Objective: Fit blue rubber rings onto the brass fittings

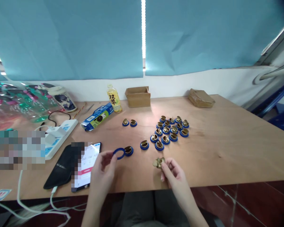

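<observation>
My left hand [106, 165] pinches a blue ring [119, 158] at its left side, just above the table. Close to that ring, on its right, lies a gold metal piece seated in a blue ring [128, 151]. In my right hand [174, 171], a loose gold metal piece [158, 162] is gripped between thumb and fingers. Another ringed gold piece [144, 144] sits between the hands and farther back. Beyond my right hand spreads a cluster of several such gold pieces in blue rings [166, 130]. A pair of them [133, 123] stands apart at the back left.
On the left are a phone [87, 167], a black pouch [61, 165], a white power strip [65, 130] with cables, and a blue box [98, 116]. A yellow drink bottle [115, 99], an open cardboard box [138, 97] and a brown package [201, 98] line the back.
</observation>
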{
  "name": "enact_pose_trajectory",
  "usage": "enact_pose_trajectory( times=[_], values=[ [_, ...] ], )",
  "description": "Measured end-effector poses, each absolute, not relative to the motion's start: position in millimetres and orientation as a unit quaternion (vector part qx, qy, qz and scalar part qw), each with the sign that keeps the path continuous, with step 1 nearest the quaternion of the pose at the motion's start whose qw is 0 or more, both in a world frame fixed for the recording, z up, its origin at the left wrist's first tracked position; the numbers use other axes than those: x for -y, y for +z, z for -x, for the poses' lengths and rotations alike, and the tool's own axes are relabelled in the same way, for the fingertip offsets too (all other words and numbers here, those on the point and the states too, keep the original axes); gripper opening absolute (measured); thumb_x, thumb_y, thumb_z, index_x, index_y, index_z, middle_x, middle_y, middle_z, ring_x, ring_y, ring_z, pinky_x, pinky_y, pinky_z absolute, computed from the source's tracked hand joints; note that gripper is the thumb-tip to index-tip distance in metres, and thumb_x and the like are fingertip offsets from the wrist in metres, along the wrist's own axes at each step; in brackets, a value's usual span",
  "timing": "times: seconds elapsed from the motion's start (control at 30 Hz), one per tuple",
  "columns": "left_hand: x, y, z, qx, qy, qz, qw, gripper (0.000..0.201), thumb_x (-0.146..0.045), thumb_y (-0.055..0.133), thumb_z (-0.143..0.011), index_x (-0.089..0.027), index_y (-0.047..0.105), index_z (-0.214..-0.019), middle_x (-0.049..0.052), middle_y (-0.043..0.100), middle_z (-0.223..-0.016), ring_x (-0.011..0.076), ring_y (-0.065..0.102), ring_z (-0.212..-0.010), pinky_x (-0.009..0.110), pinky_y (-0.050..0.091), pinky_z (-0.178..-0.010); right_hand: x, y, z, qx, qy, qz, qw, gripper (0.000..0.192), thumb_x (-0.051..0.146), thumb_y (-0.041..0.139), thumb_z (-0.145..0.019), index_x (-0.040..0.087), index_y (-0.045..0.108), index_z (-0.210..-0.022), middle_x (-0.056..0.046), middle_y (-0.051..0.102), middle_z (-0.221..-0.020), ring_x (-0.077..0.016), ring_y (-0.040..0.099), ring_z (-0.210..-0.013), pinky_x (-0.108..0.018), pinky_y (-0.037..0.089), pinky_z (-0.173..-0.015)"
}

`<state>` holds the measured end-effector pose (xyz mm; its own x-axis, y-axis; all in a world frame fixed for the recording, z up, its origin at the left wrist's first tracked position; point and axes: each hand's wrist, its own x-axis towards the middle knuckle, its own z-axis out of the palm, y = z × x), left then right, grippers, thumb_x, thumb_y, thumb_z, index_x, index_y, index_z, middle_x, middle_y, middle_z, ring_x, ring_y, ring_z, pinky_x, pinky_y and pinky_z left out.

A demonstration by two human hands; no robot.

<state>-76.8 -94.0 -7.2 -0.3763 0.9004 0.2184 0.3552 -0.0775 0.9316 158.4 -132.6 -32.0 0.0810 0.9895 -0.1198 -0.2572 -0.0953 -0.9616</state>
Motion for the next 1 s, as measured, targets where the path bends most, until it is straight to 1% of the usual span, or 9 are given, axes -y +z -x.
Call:
enact_pose_trajectory(
  times=[0.27,0.4,0.43,0.5,0.57,0.63,0.8,0.87,1.0],
  values=[
    [26,-7,96,-0.745,0.411,-0.499,0.164,0.03,-0.044,0.065,-0.076,-0.019,0.065,-0.092,0.008,0.073,-0.082,0.0269,0.07,-0.075,0.042,0.055,-0.077,134,-32,-148,0.398,0.558,0.478,0.549,0.039,0.053,0.069,-0.085,0.021,0.048,-0.077,0.005,0.045,-0.068,-0.0103,0.045,-0.057,-0.023,0.039,-0.055],
    [29,-6,83,-0.764,0.396,-0.501,0.091,0.04,-0.043,0.062,-0.079,-0.014,0.063,-0.107,0.018,0.07,-0.107,0.0373,0.064,-0.105,0.055,0.045,-0.097,134,-33,-148,0.414,0.551,0.486,0.537,0.039,0.053,0.07,-0.083,0.021,0.048,-0.078,0.005,0.045,-0.071,-0.0113,0.045,-0.06,-0.024,0.038,-0.057],
    [35,-3,78,-0.761,0.402,-0.505,0.061,0.043,-0.042,0.061,-0.08,-0.014,0.061,-0.112,0.02,0.066,-0.117,0.0382,0.058,-0.116,0.055,0.04,-0.103,134,-33,-147,0.417,0.549,0.487,0.536,0.04,0.053,0.07,-0.082,0.021,0.048,-0.078,0.005,0.044,-0.07,-0.0113,0.044,-0.06,-0.024,0.037,-0.057],
    [56,6,64,-0.729,0.427,-0.535,-0.002,0.038,-0.042,0.054,-0.087,-0.016,0.061,-0.113,0.016,0.064,-0.118,0.0344,0.059,-0.112,0.05,0.043,-0.101,134,-34,-145,0.427,0.539,0.492,0.533,0.038,0.05,0.072,-0.081,0.021,0.047,-0.078,0.007,0.039,-0.067,-0.0112,0.041,-0.059,-0.023,0.035,-0.057],
    [83,15,45,-0.694,0.451,-0.558,0.062,0.03,-0.042,0.053,-0.09,-0.02,0.063,-0.108,0.009,0.068,-0.099,0.0268,0.064,-0.09,0.039,0.05,-0.086,135,-35,-143,0.441,0.52,0.506,0.528,0.034,0.043,0.073,-0.08,0.022,0.047,-0.078,0.009,0.033,-0.063,-0.0107,0.036,-0.057,-0.023,0.033,-0.056],
    [110,20,25,-0.639,0.441,-0.595,0.206,0.026,-0.042,0.055,-0.091,-0.023,0.064,-0.106,0.005,0.069,-0.091,0.0224,0.065,-0.079,0.033,0.052,-0.076,136,-35,-141,0.458,0.504,0.52,0.516,0.03,0.036,0.073,-0.08,0.022,0.046,-0.078,0.01,0.03,-0.061,-0.0101,0.033,-0.055,-0.023,0.031,-0.054],
    [144,13,-5,-0.567,0.397,-0.583,0.425,0.033,-0.044,0.049,-0.095,-0.023,0.065,-0.117,0.008,0.073,-0.107,0.0245,0.068,-0.095,0.033,0.053,-0.083,143,-26,-143,0.52,0.488,0.522,0.467,0.024,0.026,0.068,-0.083,0.022,0.044,-0.077,0.01,0.03,-0.06,-0.0101,0.033,-0.053,-0.023,0.029,-0.052],
    [141,9,-7,-0.544,0.396,-0.557,0.487,0.037,-0.047,0.044,-0.097,-0.022,0.066,-0.113,0.008,0.073,-0.104,0.0242,0.068,-0.096,0.031,0.054,-0.081,146,-19,-146,0.557,0.472,0.517,0.446,0.022,0.021,0.066,-0.083,0.022,0.045,-0.076,0.009,0.034,-0.062,-0.0108,0.036,-0.056,-0.024,0.031,-0.054],
    [128,2,-4,-0.514,0.408,-0.481,0.581,0.04,-0.054,0.055,-0.09,-0.018,0.071,-0.1,0.006,0.072,-0.091,0.0217,0.068,-0.084,0.027,0.054,-0.072,151,-9,-154,0.628,0.418,0.503,0.422,0.02,0.018,0.062,-0.086,0.022,0.045,-0.075,0.004,0.046,-0.072,-0.014,0.048,-0.067,-0.025,0.036,-0.061]
  ],
)
